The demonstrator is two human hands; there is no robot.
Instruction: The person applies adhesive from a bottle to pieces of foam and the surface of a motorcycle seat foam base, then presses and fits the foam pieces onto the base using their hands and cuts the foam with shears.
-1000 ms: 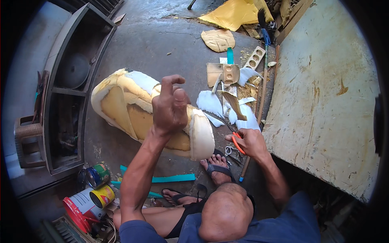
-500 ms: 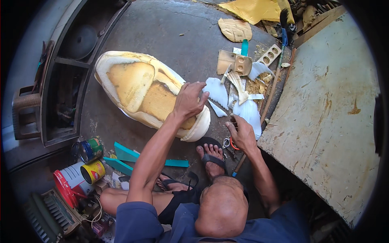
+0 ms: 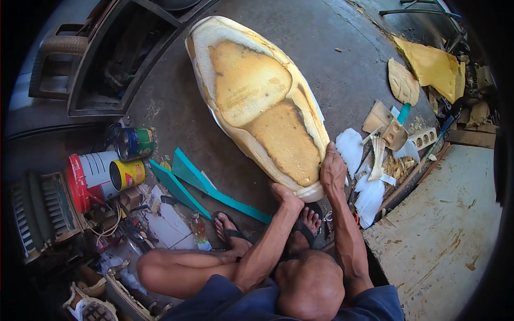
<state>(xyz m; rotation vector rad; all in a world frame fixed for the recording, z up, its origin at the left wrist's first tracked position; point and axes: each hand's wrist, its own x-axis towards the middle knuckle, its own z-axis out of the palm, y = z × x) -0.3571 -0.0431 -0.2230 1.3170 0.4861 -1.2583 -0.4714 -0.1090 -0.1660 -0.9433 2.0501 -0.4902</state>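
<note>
A motorcycle seat foam [image 3: 251,96], long and off-white with worn yellow-brown patches, lies on the dark floor with its narrow end towards me. At that near end, my left hand [image 3: 287,196] grips the lower left edge, its fingers partly hidden under the foam. My right hand [image 3: 333,168] clasps the right edge, thumb on top and the other fingers mostly hidden. Close to my right forearm are white foam scraps [image 3: 369,198] and a scissors-like tool with an orange handle, mostly covered by the arm.
Teal strips [image 3: 203,182] lie left of my feet, beside a yellow can [image 3: 127,174] and a red-and-white bucket [image 3: 88,176]. A wooden board [image 3: 439,224] stands at the right. Further off are a power strip [image 3: 423,138], a long stick [image 3: 401,184] and a yellow sheet [image 3: 431,67].
My right hand has left the scraps and taken hold of the foam's near end. My left hand has moved from the foam's top to its near edge. The view has turned.
</note>
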